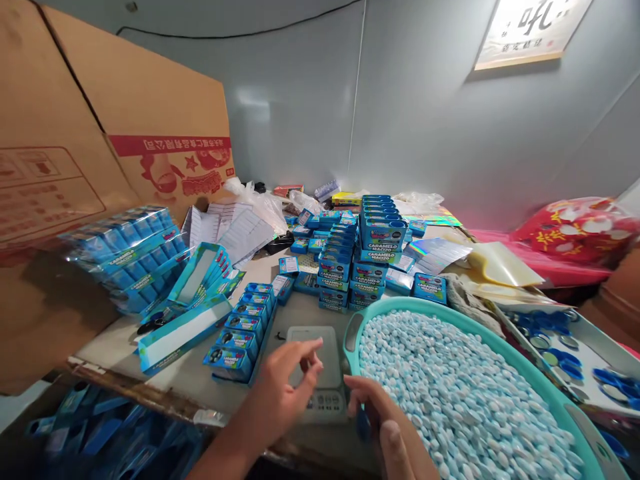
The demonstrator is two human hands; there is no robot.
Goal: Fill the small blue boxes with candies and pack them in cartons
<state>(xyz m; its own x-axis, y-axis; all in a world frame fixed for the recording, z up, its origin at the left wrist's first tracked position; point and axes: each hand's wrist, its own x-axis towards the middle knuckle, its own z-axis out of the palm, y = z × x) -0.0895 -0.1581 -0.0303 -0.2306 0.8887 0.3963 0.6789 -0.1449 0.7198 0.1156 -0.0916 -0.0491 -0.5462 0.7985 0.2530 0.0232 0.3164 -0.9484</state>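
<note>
My left hand [290, 380] is over a small flat scale [320, 363]; its fingers are bent but apart, with nothing visible between them. At the scale's right edge, my right hand [383, 427] is curled around a small dark blue object [363, 425], blurred and mostly hidden by the fingers. Beside that hand stands a turquoise tub [530, 363] full of pale blue and white candies [450, 380]. To the left of the scale, a row of blue candy boxes [239, 330] sits in a display tray. More boxes are stacked [383, 233] behind the scale.
Plastic-wrapped packs [135, 260] and flat display cartons [185, 333] lie at left, before a large cardboard box [175, 113]. A white tray [595, 360] with blue parts stands at right. Blue pieces [105, 427] fill a space below the table edge. Loose boxes and plastic bags crowd the back.
</note>
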